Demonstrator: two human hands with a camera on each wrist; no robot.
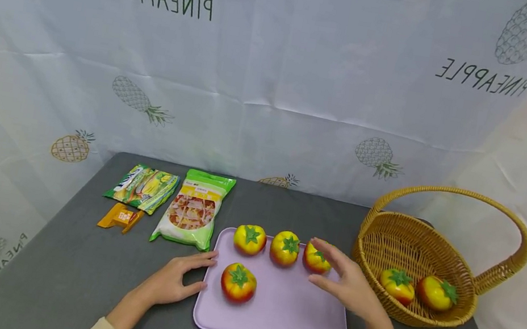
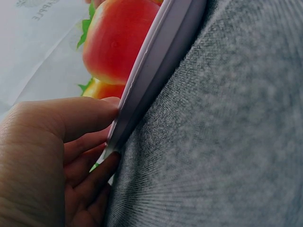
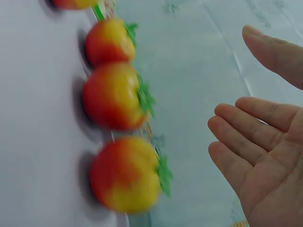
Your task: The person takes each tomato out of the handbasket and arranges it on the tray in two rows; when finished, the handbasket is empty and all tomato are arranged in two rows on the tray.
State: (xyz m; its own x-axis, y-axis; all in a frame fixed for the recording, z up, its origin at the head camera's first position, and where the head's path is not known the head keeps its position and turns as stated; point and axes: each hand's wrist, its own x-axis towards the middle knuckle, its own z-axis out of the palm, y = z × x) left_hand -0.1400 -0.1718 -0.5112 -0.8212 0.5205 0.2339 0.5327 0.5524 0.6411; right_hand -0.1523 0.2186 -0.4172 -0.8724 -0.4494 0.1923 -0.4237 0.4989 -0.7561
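A lilac tray point(image 1: 286, 317) lies on the grey table and carries several red-and-yellow tomatoes with green tops. Three stand in a row at its far edge point(image 1: 250, 239) point(image 1: 285, 248) point(image 1: 314, 260), and one sits alone at the front left point(image 1: 238, 282). My left hand point(image 1: 183, 278) rests on the table with straight fingers against the tray's left rim point(image 2: 156, 71), beside the lone tomato point(image 2: 120, 38). My right hand point(image 1: 331, 272) hovers flat and empty just right of the row's right tomato point(image 3: 125, 172), its fingers point(image 3: 246, 137) apart from it.
A wicker basket point(image 1: 385, 247) with a high handle stands at the right and holds two more tomatoes point(image 1: 397, 285) point(image 1: 437, 292). Two snack bags point(image 1: 191, 209) point(image 1: 143, 187) and an orange packet point(image 1: 119, 216) lie at the back left. A pineapple-print cloth hangs behind.
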